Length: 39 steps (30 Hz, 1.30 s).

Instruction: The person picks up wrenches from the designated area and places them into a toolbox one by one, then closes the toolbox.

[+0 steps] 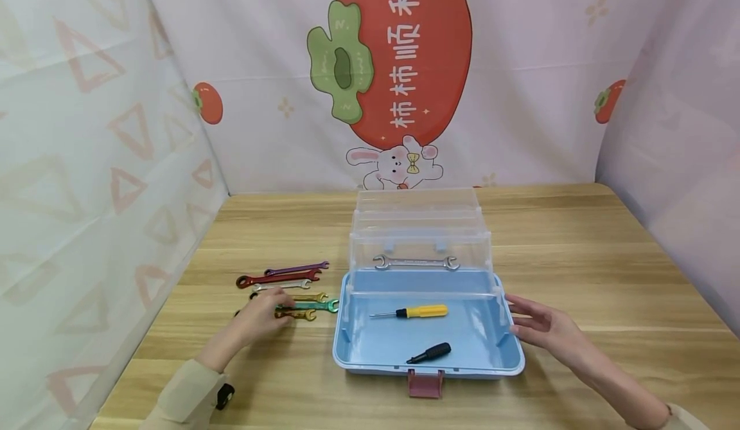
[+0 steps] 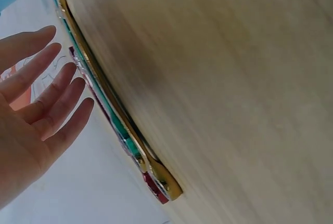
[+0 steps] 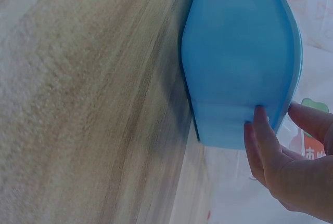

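Observation:
My left hand (image 1: pixel 261 319) hovers over a row of combination wrenches on the table, fingers loosely spread in the left wrist view and holding nothing. Beneath or beside it lie a green wrench (image 1: pixel 320 305) and two gold wrenches, one nearer (image 1: pixel 304 315) and one farther (image 2: pixel 104 86). Beyond them are a silver wrench (image 1: pixel 291 284), a red wrench (image 1: pixel 277 279) and a purple wrench (image 1: pixel 297 268). With its fingertips, my right hand (image 1: pixel 548 330) touches the right side of an open blue toolbox (image 1: pixel 376 346); the thumb is at the rim.
Inside the toolbox lie a yellow-handled screwdriver (image 1: pixel 428 311) and a short black screwdriver (image 1: pixel 437 351). A silver open-ended wrench (image 1: pixel 416 263) shows at the clear raised trays (image 1: pixel 419 221). A pink latch (image 1: pixel 424 385) hangs in front. Patterned cloth walls (image 1: pixel 260 128) border the table.

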Tool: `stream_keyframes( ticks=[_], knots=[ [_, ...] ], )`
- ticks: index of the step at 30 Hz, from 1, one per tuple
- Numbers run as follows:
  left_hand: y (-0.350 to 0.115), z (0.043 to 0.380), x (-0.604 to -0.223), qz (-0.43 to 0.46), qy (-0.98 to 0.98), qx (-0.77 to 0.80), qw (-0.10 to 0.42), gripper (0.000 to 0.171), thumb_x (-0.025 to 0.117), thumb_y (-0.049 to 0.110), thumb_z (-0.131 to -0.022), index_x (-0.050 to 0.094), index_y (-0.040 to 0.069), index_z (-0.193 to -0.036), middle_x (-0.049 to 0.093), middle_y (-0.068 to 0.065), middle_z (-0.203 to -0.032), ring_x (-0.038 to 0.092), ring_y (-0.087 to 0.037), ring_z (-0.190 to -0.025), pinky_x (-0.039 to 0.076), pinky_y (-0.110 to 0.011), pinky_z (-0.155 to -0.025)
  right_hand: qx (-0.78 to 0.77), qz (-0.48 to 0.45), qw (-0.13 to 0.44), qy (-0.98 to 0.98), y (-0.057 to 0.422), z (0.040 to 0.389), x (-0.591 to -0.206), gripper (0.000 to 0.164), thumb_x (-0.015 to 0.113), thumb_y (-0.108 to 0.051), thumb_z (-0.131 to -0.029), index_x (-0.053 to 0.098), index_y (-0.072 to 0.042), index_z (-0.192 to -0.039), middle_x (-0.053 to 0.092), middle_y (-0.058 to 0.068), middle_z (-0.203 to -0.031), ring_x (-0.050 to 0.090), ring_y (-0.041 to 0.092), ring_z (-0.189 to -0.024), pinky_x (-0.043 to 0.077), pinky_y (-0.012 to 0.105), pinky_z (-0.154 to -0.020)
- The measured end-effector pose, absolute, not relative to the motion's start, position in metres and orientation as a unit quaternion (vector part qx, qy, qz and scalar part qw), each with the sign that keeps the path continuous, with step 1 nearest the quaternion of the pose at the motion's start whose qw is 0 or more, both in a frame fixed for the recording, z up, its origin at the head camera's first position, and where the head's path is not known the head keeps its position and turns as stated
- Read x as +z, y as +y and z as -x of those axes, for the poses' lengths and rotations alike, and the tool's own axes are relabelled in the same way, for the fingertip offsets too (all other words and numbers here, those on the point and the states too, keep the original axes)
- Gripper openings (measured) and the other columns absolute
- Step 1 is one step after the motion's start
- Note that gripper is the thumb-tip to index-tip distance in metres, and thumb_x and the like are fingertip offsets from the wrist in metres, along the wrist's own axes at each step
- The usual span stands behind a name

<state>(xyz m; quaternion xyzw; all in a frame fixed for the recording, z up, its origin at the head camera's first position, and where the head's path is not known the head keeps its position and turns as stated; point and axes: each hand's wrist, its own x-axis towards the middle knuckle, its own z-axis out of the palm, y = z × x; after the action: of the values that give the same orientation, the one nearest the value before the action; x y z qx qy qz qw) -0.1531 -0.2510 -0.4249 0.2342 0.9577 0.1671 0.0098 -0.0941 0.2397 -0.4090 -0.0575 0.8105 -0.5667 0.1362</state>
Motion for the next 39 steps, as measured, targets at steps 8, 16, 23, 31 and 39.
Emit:
stream_keyframes(
  ticks=[8, 16, 23, 31, 39],
  knots=[
    [-0.254, 0.155, -0.431, -0.218, 0.963, 0.156, 0.028, 0.014, 0.071, 0.007, -0.071, 0.066, 0.009, -0.084, 0.052, 0.002, -0.079, 0.051, -0.014, -0.072, 0.044, -0.032, -0.063, -0.565, 0.056, 0.138, 0.812, 0.239, 0.094, -0.409, 0.062, 0.06, -0.019, -0.084, 0.031, 0.003, -0.134, 0.04, 0.03, -0.127, 0.053, 0.027, -0.106, 0.048, 0.028, -0.078],
    [-0.256, 0.156, -0.433, -0.226, 0.96, 0.156, 0.043, 0.013, 0.07, 0.004, -0.072, 0.066, 0.008, -0.084, 0.048, 0.003, -0.074, 0.045, -0.009, -0.066, 0.04, -0.024, -0.056, -0.577, 0.062, 0.138, 0.803, 0.239, 0.094, -0.409, 0.062, 0.06, -0.017, -0.084, 0.031, 0.005, -0.134, 0.039, 0.032, -0.126, 0.055, 0.002, -0.098, 0.048, 0.028, -0.078],
    [-0.255, 0.157, -0.434, -0.225, 0.959, 0.164, 0.046, 0.012, 0.068, 0.001, -0.073, 0.065, 0.007, -0.082, 0.046, 0.004, -0.072, 0.043, -0.008, -0.064, 0.039, -0.023, -0.054, -0.578, 0.058, 0.143, 0.802, 0.239, 0.094, -0.409, 0.065, 0.061, -0.019, -0.083, 0.03, 0.005, -0.134, 0.038, 0.032, -0.127, 0.056, 0.015, -0.102, 0.049, 0.029, -0.077],
    [-0.258, 0.162, -0.435, -0.236, 0.952, 0.183, 0.063, 0.013, 0.067, -0.002, -0.073, 0.064, 0.008, -0.081, 0.048, 0.004, -0.072, 0.044, -0.007, -0.065, 0.039, -0.023, -0.056, -0.576, 0.055, 0.142, 0.803, 0.238, 0.094, -0.408, 0.064, 0.061, -0.018, -0.083, 0.03, 0.005, -0.134, 0.039, 0.032, -0.127, 0.054, 0.025, -0.105, 0.049, 0.029, -0.077],
    [-0.261, 0.165, -0.436, -0.263, 0.94, 0.204, 0.079, 0.014, 0.067, -0.002, -0.073, 0.062, 0.008, -0.082, 0.051, 0.005, -0.076, 0.048, -0.007, -0.068, 0.042, -0.024, -0.059, -0.583, 0.066, 0.139, 0.798, 0.241, 0.093, -0.408, 0.064, 0.06, -0.017, -0.083, 0.029, 0.007, -0.133, 0.038, 0.033, -0.126, 0.055, -0.001, -0.096, 0.049, 0.028, -0.078]
  ],
)
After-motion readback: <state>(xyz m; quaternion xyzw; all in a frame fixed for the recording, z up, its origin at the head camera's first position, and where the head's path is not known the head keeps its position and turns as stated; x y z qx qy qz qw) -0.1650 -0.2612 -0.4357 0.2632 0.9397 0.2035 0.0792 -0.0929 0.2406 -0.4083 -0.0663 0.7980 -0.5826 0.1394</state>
